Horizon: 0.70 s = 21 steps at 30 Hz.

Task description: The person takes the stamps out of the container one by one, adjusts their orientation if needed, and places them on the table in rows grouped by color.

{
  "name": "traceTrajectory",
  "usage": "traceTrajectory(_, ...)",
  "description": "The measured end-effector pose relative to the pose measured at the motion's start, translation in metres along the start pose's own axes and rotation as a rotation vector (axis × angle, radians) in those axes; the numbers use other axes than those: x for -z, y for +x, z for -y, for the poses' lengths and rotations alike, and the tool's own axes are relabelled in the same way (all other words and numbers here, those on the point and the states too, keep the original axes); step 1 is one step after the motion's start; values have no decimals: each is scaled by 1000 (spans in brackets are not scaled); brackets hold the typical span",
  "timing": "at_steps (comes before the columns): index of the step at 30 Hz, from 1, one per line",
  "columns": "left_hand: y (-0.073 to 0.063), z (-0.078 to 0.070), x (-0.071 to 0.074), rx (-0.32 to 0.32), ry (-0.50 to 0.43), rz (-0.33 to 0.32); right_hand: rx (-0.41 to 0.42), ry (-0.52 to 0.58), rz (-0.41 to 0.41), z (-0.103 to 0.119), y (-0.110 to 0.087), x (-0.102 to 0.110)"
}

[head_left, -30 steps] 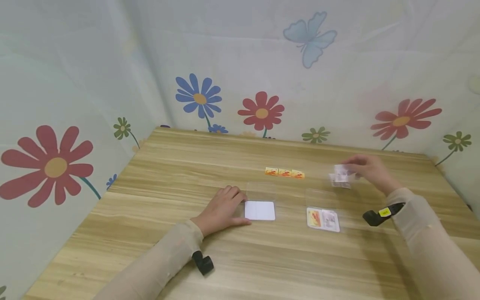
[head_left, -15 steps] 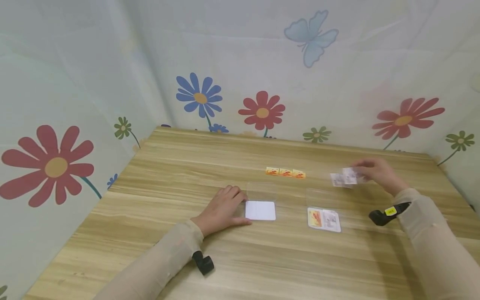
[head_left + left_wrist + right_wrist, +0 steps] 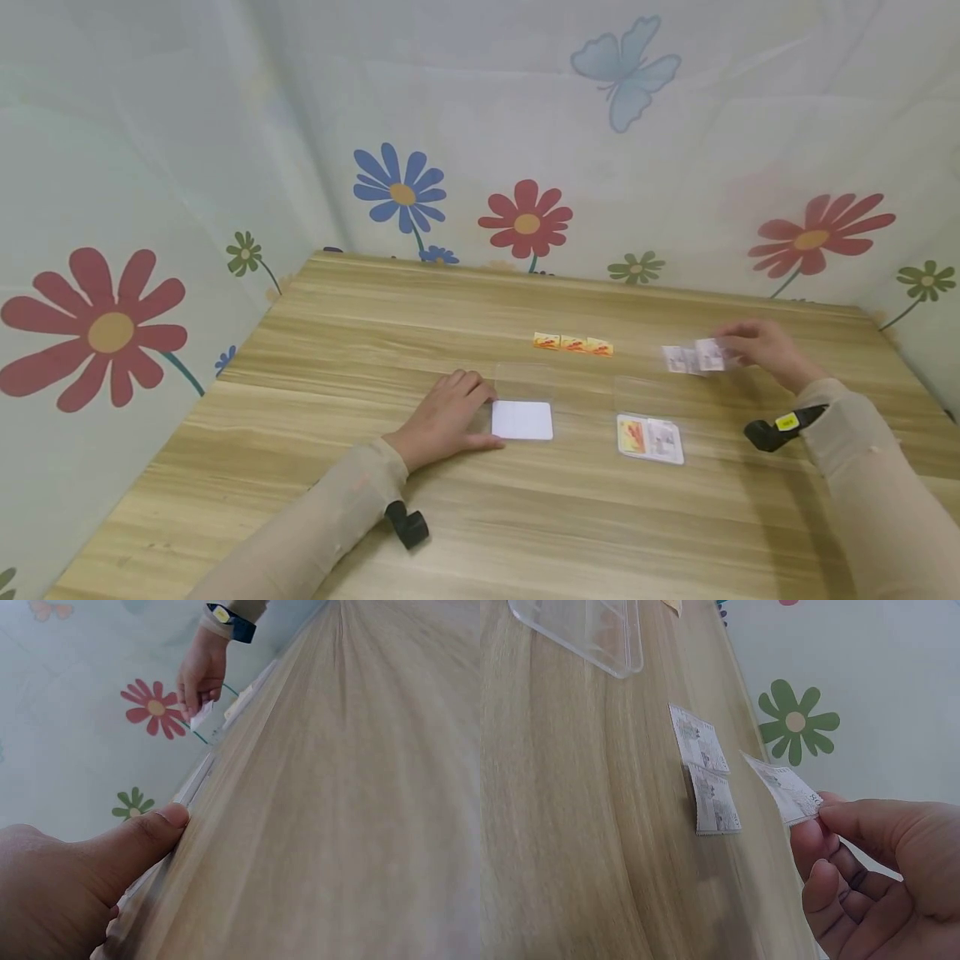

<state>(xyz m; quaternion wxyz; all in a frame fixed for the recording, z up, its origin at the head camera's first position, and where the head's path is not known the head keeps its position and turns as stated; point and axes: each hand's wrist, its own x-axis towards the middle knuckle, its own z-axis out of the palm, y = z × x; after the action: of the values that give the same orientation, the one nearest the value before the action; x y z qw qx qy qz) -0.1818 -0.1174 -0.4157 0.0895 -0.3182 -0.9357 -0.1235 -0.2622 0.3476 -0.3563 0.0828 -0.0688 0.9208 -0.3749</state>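
My right hand (image 3: 765, 346) pinches a pale grey stamp (image 3: 784, 787) between thumb and fingertips, raised above the table at the right. Two matching stamps (image 3: 716, 802) lie end to end on the wood beside it. My left hand (image 3: 446, 417) holds the left side of a clear plastic case (image 3: 522, 381), which lies with its lid folded back. Its thumb (image 3: 154, 829) is at the case's front edge; the other fingers are mostly hidden in the left wrist view. White backing (image 3: 521, 421) shows in the case.
A second open clear case (image 3: 643, 392) lies to the right, with an orange stamp (image 3: 632, 436) and a grey stamp (image 3: 663, 440) side by side in it. Behind the cases, three orange-yellow stamps (image 3: 573, 343) form a row. A flower-printed curtain (image 3: 450, 100) borders the wooden table (image 3: 420, 308).
My right hand has drawn the pinched stamp rightward, off its overlap with the other grey stamps, which show more fully now. The left hand stays at its case.
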Motion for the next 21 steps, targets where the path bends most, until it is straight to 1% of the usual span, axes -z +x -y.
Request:
traceTrajectory(6, 0, 0, 1, -3, -1, -2, -22, -26, -2, -5, 0, 2)
traceTrajectory(12, 0, 0, 1, 0, -3, 1, -22, -31, -3, -8, -1, 3)
traceTrajectory(21, 0, -1, 1, 2, -2, 0, -40, -91, -13, -16, 0, 2)
